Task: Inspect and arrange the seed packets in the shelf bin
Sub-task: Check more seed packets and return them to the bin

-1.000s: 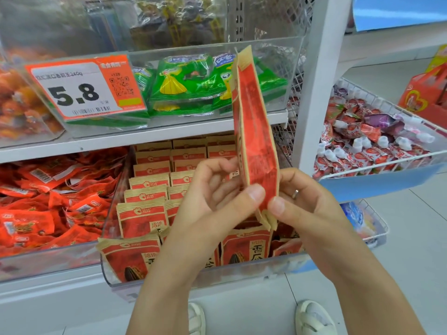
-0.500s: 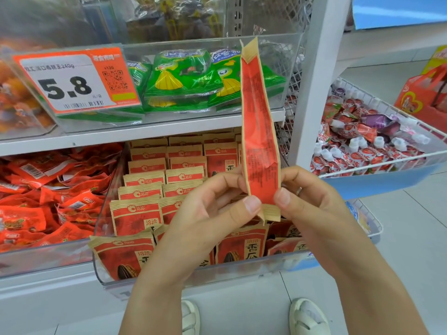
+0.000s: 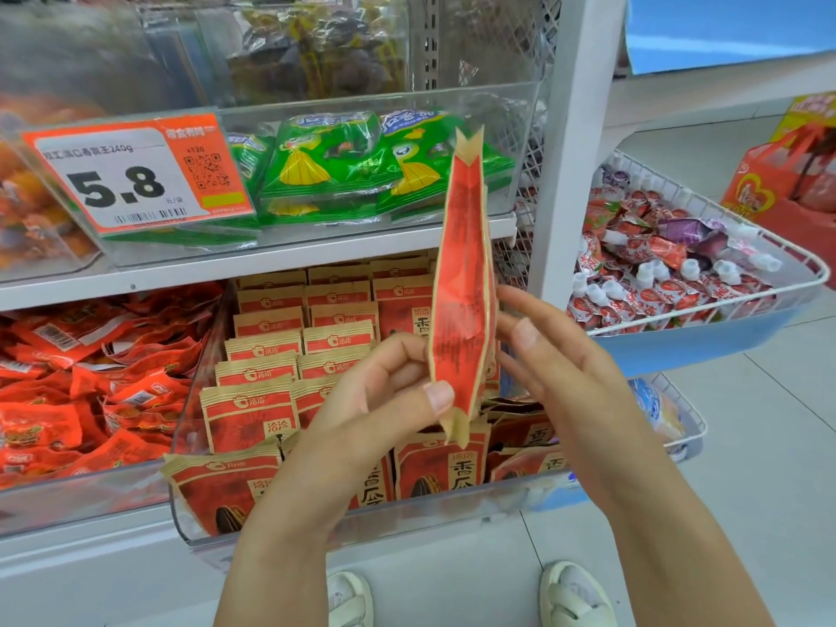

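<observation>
A red and tan seed packet (image 3: 461,282) stands upright and edge-on in front of the shelf. My left hand (image 3: 384,400) pinches its lower edge between thumb and fingers. My right hand (image 3: 556,355) hovers just right of the packet with its fingers spread and straight, apart from it. Behind and below the hands, a clear shelf bin (image 3: 190,513) holds several rows of the same seed packets (image 3: 253,414) standing upright, with some at the right front lying tilted.
A clear bin of green snack packs (image 3: 344,165) with an orange 5.8 price tag (image 3: 135,174) sits on the shelf above. Red snack packs (image 3: 90,386) fill the bin to the left. A wire basket (image 3: 814,273) of pouches juts out at the right, beyond a white upright post (image 3: 574,151).
My right hand has let go of the packet and opened, moving slightly right. My left hand still holds the packet upright; the packet turned more edge-on.
</observation>
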`<state>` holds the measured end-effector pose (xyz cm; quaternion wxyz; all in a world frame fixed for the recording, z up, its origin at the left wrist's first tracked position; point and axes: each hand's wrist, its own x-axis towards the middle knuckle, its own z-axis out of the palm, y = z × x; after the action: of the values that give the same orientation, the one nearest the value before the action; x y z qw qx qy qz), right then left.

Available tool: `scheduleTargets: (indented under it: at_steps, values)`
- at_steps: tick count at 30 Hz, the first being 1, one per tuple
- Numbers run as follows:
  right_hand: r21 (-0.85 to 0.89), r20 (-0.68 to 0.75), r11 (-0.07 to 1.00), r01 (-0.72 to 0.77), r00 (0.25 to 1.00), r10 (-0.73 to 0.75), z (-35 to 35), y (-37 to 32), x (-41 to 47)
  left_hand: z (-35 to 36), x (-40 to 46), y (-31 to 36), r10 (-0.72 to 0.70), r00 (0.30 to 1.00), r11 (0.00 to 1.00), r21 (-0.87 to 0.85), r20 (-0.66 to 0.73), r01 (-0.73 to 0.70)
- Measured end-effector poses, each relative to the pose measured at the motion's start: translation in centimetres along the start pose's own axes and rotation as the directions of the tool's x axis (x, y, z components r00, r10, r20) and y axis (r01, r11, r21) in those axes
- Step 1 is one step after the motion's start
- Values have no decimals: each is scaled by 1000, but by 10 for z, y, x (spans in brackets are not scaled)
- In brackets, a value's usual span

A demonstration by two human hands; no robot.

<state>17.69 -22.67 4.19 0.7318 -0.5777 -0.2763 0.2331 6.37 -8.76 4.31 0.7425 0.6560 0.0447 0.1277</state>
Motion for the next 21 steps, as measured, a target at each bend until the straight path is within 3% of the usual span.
scheduleTargets:
  at_steps: [6,10,15,21]
  values:
    - [62,34,997,-41,999,39,-6,-2,-2,-3,1,2,-130,987,989,-52,93,135]
    - [148,-38,989,-3,999,9,-5,-6,-2,-3,-4,8,-108,993,990,-89,52,112]
    - [77,-65,997,0,998,5,2,-4,0,12,-5,15,-39,992,998,42,-118,44]
    - [9,-59,1000,6,998,-5,0,-5,-3,9,-5,14,-49,991,987,143,-127,67]
